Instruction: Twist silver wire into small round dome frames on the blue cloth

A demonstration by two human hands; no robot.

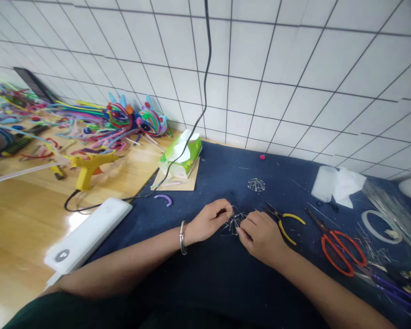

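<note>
Your left hand [210, 221] and right hand [263, 235] pinch the wire frame [235, 223] between them, seemingly shaping it; any next bend needs steadiness.

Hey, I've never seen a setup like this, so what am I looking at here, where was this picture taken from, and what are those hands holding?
There's no machine here, just a person using two bare hands. The single picture comes from a camera worn on the head, looking forward and down, so the arms reach in from the bottom.

The left hand and right hand hold a small wire piece between them. They partly cover it, so its full shape is unclear.

On the dark blue mat, a wire dome sits beyond the hands. To the right are yellow-handled pliers and orange-handled scissors. A green tissue pack is farther back on the left, and a yellow glue gun is on the wooden surface.
</note>
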